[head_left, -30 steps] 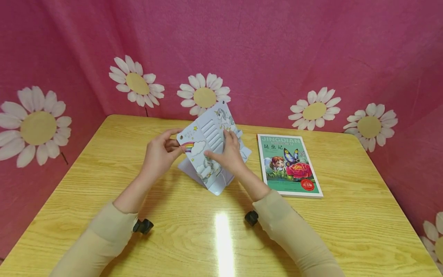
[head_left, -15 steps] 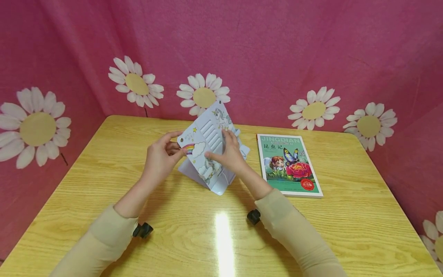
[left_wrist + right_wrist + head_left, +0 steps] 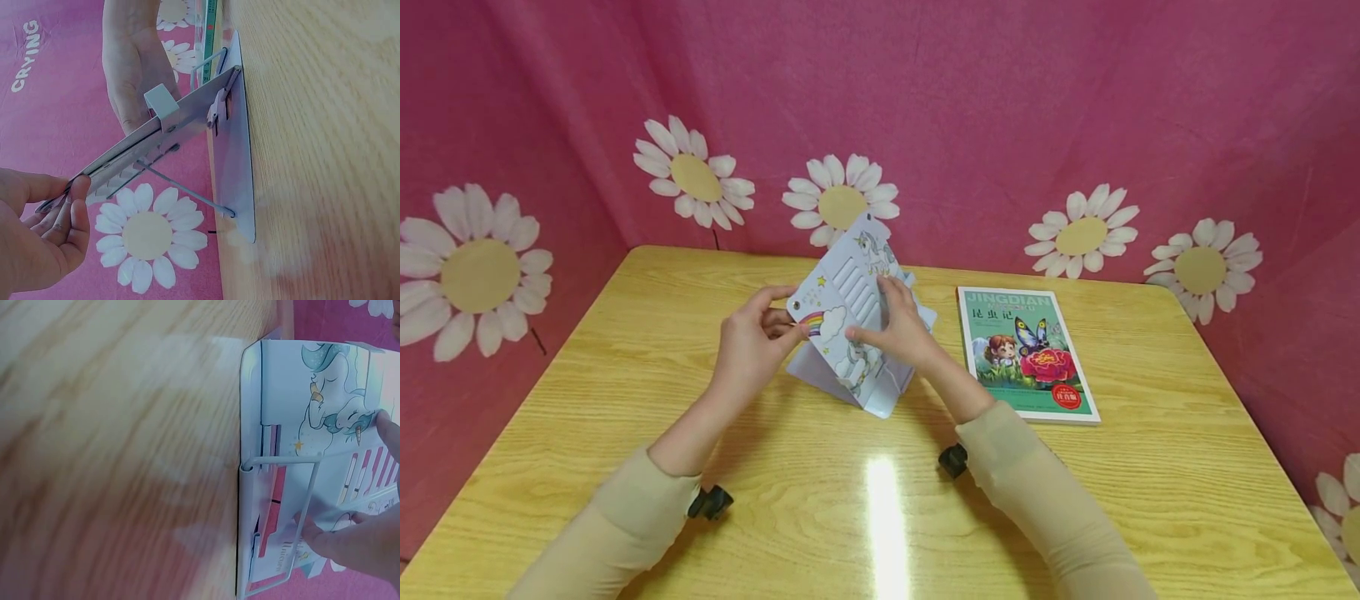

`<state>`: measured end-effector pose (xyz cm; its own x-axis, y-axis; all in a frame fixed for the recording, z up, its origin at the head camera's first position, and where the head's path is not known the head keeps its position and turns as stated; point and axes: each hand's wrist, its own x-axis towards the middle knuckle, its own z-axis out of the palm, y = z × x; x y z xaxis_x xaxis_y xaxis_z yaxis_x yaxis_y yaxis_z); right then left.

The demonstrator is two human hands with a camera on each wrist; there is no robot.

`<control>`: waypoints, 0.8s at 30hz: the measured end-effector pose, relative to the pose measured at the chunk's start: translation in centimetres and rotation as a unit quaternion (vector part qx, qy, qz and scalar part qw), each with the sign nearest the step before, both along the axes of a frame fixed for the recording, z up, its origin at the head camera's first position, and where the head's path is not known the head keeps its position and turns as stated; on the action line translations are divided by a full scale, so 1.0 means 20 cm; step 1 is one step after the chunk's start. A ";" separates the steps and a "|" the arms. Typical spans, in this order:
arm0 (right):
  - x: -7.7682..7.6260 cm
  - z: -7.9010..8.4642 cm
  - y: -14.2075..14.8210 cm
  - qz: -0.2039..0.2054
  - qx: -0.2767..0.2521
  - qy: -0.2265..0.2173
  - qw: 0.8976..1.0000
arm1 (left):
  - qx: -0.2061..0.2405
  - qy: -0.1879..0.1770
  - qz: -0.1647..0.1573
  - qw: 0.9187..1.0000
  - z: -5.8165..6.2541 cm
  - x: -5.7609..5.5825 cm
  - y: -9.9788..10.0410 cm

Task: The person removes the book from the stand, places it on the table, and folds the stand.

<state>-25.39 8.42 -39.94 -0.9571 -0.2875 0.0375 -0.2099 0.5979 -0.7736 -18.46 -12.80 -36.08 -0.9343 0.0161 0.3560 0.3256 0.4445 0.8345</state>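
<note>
A white metal book stand (image 3: 832,323) printed with unicorns and a rainbow stands slanted at mid-table, slots down its middle. My left hand (image 3: 748,346) pinches the panel's upper left corner between thumb and fingers. Spread across the front of the panel is my right hand (image 3: 908,333), its thumb and fingertips touching the surface. From the side, the left wrist view shows the flat base plate (image 3: 232,156) on the table and a wire strut (image 3: 187,191) running up to the raised panel. A bent wire page holder (image 3: 306,506) crosses the lower front in the right wrist view.
A green-covered children's book (image 3: 1030,358) lies flat to the right of the stand. The wooden table (image 3: 805,525) backs onto a pink curtain (image 3: 970,108) with large daisies. Small black devices (image 3: 711,502) hang under both wrists.
The stand has turned slightly: its top corner has shifted left and its lower front tip a little right. Both hands keep their places on the panel and move with it.
</note>
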 end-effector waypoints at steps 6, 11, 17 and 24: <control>-0.02 0.00 0.02 0.020 -0.008 -0.017 1.000 | 0.011 -0.001 0.000 1.000 0.00 0.01 0.01; -0.03 0.00 0.03 0.030 -0.023 -0.032 0.999 | 0.026 0.001 -0.009 1.000 0.00 0.02 0.02; -0.05 -0.01 0.04 0.047 -0.035 -0.038 0.998 | 0.030 -0.003 -0.012 0.999 0.00 0.04 0.03; -0.07 -0.01 0.06 0.066 -0.058 -0.042 0.995 | 0.028 0.006 -0.009 1.000 -0.01 0.06 0.06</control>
